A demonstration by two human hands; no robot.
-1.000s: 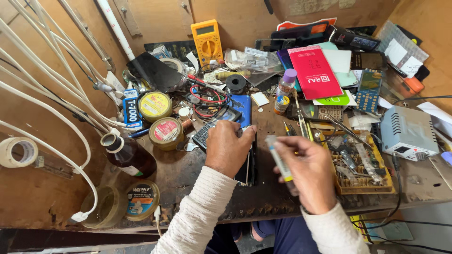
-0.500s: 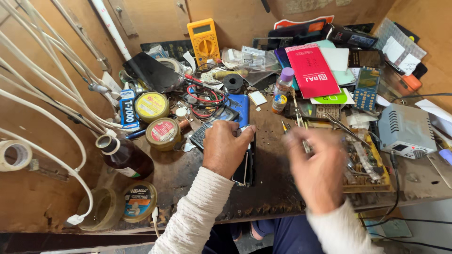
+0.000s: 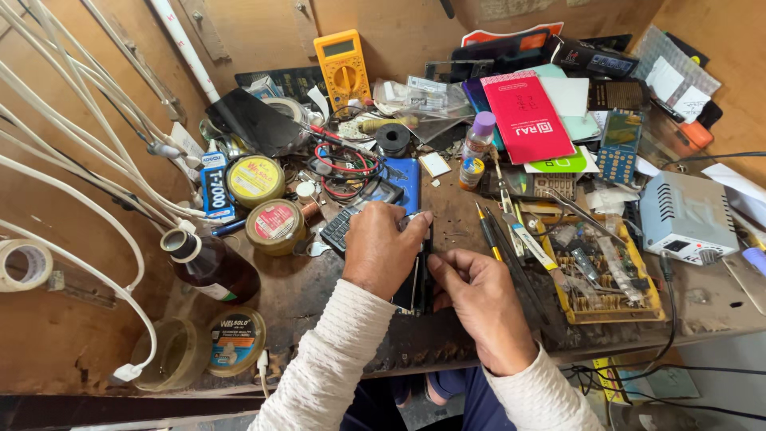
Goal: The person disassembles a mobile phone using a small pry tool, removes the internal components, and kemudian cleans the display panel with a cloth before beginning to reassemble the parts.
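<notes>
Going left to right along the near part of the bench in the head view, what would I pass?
Tape roll → brown glass bottle → left hand → dark phone → right hand → yellow parts tray → grey box with vents.

worn wooden bench (image 3: 319, 303) | on it: yellow multimeter (image 3: 343, 68), brown bottle (image 3: 209, 267), red booklet (image 3: 525, 116), yellow tray (image 3: 606, 275)

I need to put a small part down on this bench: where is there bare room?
Bare wood shows right of the yellow tray, below the grey box. Another patch lies left of the left hand, between the brown bottle and the dark phone that both hands touch. Behind the hands, toward the yellow multimeter, it is crowded.
</notes>
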